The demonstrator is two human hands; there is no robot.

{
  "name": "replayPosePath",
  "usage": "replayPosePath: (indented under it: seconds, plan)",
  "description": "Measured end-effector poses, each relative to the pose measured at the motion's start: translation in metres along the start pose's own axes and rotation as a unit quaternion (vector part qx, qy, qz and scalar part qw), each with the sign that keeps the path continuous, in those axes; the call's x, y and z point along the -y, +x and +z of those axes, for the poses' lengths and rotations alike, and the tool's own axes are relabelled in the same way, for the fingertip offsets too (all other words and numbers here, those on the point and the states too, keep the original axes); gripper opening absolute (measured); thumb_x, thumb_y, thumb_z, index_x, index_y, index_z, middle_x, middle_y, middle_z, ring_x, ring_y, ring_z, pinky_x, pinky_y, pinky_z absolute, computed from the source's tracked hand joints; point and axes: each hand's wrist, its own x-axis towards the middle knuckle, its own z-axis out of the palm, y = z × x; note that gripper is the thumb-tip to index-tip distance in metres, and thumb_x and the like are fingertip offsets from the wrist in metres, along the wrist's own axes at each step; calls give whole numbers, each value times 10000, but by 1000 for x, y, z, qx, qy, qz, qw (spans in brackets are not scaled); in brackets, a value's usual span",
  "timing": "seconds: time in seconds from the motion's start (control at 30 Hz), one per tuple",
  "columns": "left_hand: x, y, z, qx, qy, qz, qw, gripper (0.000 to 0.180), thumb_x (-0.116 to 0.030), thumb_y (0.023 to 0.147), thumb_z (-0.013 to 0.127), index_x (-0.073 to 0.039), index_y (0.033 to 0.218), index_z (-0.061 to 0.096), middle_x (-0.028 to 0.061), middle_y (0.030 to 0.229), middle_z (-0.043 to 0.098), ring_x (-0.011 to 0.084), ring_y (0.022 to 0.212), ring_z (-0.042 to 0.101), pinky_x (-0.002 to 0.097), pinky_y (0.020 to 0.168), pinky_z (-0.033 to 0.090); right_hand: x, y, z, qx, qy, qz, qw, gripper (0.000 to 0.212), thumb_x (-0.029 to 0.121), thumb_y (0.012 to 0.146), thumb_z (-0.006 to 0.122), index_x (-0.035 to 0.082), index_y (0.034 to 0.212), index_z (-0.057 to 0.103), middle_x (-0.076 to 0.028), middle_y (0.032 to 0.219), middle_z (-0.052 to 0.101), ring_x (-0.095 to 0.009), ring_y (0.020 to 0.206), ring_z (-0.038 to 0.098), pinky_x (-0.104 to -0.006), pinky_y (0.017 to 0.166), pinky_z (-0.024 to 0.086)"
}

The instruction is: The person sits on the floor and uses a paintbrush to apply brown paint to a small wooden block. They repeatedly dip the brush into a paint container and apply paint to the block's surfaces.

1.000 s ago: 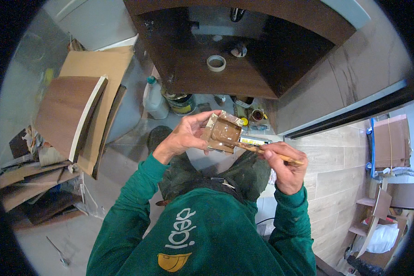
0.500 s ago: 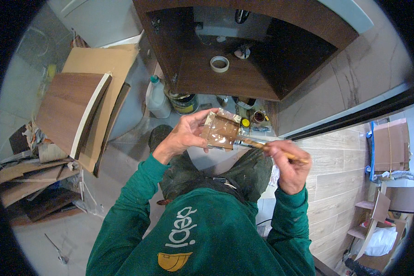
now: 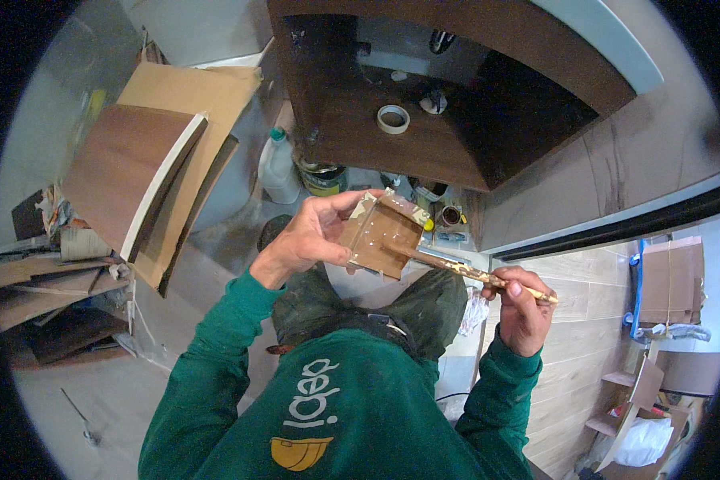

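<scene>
An open brown cabinet (image 3: 352, 144) stands at one o'clock. At nine, the left hand (image 3: 306, 238) grips a shallow brown container (image 3: 372, 244) near centre; at four, the right hand (image 3: 524, 312) pinches a paint-smeared brush (image 3: 464, 269), tip inside the container. A tape roll (image 3: 394, 130) lies toward twelve.

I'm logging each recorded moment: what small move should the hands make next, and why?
Perhaps sweep the slender yellow-brown stick-shaped tool inside the small square brown tray: the right hand holds its far end there, and the left hand grips the tray's side.
</scene>
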Motion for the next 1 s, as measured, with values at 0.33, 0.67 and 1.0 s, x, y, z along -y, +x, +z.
replayPosePath:
  seconds: [0.33,0.67,1.0]
  plan:
    - [-6,-5,6,5,-42,21,999,838,80,590,649,87,1395,415,150,1311,564,205,1170,569,336,1029,447,11,-6,-12,11,-77,-69,995,208,93,800,646,-78,911,685,-228,861,650,-276,690,633,-369,640,534]
    - [-1,-9,-1,-16,-32,-1,999,915,-41,576,720,79,1417,380,144,1336,553,231,1200,571,368,1069,412,14,-7,-17,2,-107,-71,992,207,103,803,661,-73,907,686,-231,845,649,-270,695,632,-364,650,519]
    - [-4,-10,10,-9,-27,60,998,805,120,656,666,52,1413,400,137,1316,558,191,1187,558,333,1005,485,-6,2,-21,-104,90,78,987,274,242,909,597,-24,959,640,-136,758,648,-221,626,594,-331,570,466]
